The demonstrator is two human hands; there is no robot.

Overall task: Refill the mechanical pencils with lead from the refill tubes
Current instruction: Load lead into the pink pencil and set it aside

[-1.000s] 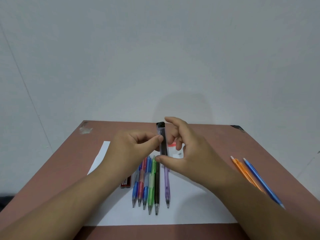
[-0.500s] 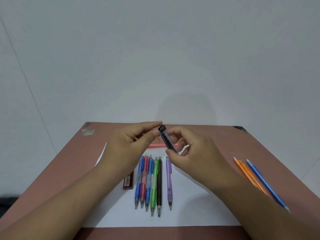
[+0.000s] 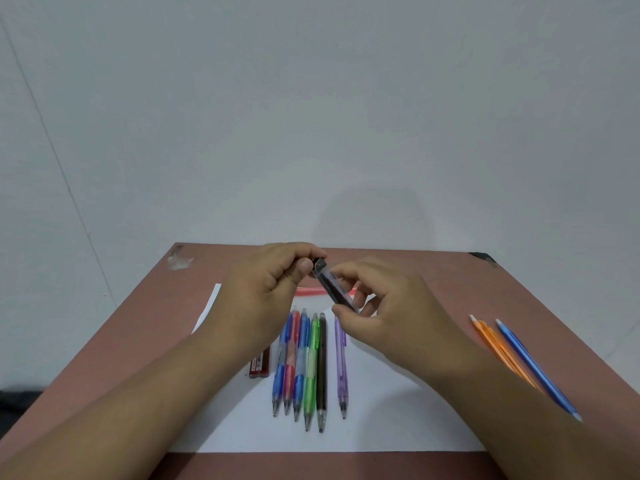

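As I tipped the refill tube [image 3: 335,285] from upright, my right hand [image 3: 384,317] pinched its body — left hand [image 3: 266,289] gripped the cap, opening begun

Your left hand [image 3: 266,289] curls, thumb and forefinger pinching; your right hand [image 3: 384,306] pinches too, both forearms reaching far over the near edge.

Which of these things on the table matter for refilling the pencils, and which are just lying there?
In use: clear lead refill tube with black cap, held by left hand and right hand; six mechanical pencils on the white paper; red refill tube.

Lying about: torn tape scrap.
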